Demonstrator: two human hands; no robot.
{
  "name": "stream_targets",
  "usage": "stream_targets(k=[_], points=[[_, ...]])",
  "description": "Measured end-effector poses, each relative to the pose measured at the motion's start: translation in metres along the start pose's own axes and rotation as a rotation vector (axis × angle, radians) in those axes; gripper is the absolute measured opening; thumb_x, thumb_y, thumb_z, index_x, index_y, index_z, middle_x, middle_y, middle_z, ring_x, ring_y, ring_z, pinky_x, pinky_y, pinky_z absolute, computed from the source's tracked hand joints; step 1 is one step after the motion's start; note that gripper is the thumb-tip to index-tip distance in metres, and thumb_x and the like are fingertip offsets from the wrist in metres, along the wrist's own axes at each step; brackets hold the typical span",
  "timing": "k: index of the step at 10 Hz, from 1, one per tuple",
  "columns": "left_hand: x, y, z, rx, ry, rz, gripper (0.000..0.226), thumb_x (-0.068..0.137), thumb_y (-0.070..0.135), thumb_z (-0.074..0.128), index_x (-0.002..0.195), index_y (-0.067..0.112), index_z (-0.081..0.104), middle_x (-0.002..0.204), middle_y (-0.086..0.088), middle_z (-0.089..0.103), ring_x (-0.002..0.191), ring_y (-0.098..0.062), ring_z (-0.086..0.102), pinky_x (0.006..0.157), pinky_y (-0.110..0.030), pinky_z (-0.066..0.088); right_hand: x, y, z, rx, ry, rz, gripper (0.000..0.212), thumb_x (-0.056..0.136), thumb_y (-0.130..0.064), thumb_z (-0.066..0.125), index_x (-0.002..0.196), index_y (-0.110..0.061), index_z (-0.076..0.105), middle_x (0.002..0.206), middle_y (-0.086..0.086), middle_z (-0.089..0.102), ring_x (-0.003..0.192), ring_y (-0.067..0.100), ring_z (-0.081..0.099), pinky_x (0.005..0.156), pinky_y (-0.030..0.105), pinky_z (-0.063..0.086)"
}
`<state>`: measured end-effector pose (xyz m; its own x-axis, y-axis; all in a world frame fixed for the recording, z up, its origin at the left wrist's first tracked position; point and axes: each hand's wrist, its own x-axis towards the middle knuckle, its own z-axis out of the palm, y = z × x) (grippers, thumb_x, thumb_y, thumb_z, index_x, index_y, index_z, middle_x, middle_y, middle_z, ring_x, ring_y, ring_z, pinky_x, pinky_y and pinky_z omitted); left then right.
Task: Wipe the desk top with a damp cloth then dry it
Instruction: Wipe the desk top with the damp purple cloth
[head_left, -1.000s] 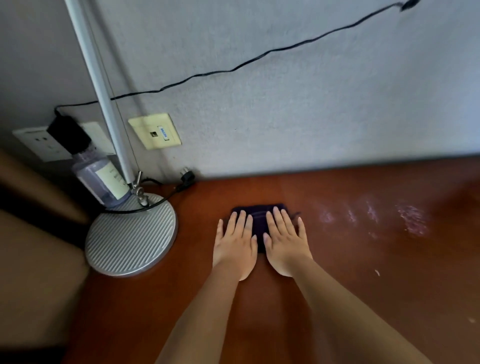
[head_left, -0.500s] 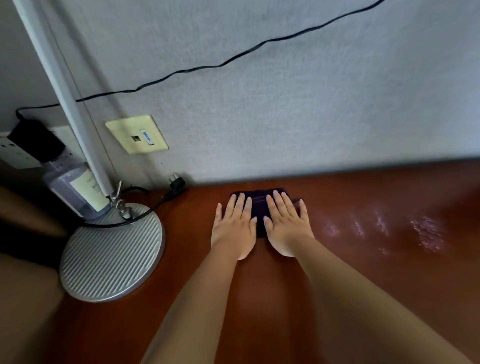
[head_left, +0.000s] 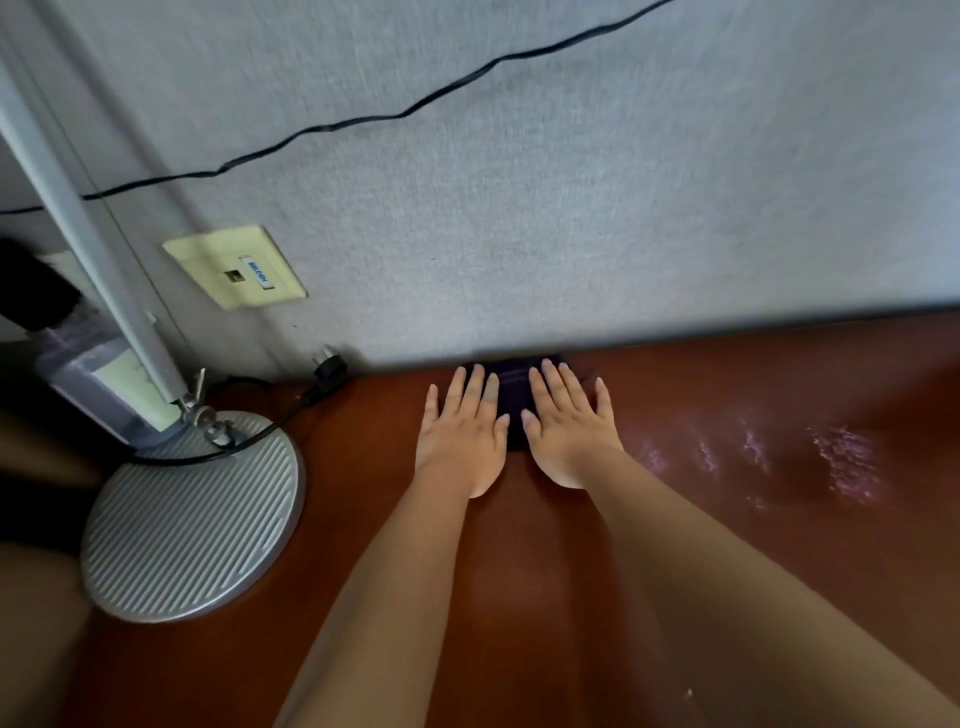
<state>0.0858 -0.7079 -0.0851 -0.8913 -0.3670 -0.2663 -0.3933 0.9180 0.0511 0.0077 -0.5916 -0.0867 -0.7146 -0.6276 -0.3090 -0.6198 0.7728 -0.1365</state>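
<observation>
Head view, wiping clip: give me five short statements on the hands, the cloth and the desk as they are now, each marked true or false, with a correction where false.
1. Both hands lie flat on the dark cloth, fingers straight. True: left hand, right hand.
2. The cloth sits at the desk's near edge. False: it lies at the far edge, against the wall.
3. Wet streaks show on the desk top right of the hands. True.
4. The round lamp base stands right of the hands. False: it stands to their left.
5. The right hand lifts the cloth off the desk. False: it presses the cloth flat.
</observation>
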Motion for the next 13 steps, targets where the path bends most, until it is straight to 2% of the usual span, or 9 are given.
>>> stream_targets(k=[4,6,10,13], points=[[-0.091,0.025,0.023,-0.006,-0.025,0.026,0.056,0.104,0.04,0.008,0.154,0.02,-0.009,0.161,0.001,-0.016,0.146,-0.016,-0.02,0.119,-0.047,-0.01,-0.095,-0.002,0.025,0.009,-0.047,0.029,0.057,0.103,-0.039,0.007,0.15,-0.019,-0.018,0.158,-0.002,-0.024,0.144,0.012,-0.023,0.116,0.045,-0.015],[-0.076,0.022,0.02,-0.001,-0.014,0.04,0.056,0.104,0.041,0.009,0.154,0.021,-0.009,0.161,0.002,-0.016,0.146,-0.015,-0.021,0.116,-0.048,-0.012,-0.081,0.003,0.022,-0.006,-0.024,0.015,0.057,0.103,-0.04,0.007,0.15,-0.019,-0.017,0.158,-0.003,-0.024,0.144,0.012,-0.023,0.116,0.045,-0.015],[0.018,0.021,-0.005,0.003,-0.009,0.025,0.056,0.104,0.04,0.009,0.154,0.021,-0.009,0.161,0.003,-0.016,0.146,-0.014,-0.02,0.118,-0.05,-0.009,0.009,0.026,-0.005,-0.011,0.015,0.023,0.057,0.102,-0.041,0.008,0.151,-0.02,-0.014,0.158,-0.003,-0.021,0.144,0.011,-0.022,0.116,0.045,-0.014],[0.021,0.022,-0.006,0.03,-0.009,0.035,0.056,0.104,0.04,0.008,0.154,0.021,-0.009,0.161,0.002,-0.016,0.147,-0.015,-0.019,0.118,-0.052,-0.008,0.008,0.026,-0.007,0.013,-0.009,0.041,0.057,0.103,-0.04,0.007,0.151,-0.02,-0.015,0.158,-0.003,-0.023,0.144,0.012,-0.023,0.115,0.045,-0.015]])
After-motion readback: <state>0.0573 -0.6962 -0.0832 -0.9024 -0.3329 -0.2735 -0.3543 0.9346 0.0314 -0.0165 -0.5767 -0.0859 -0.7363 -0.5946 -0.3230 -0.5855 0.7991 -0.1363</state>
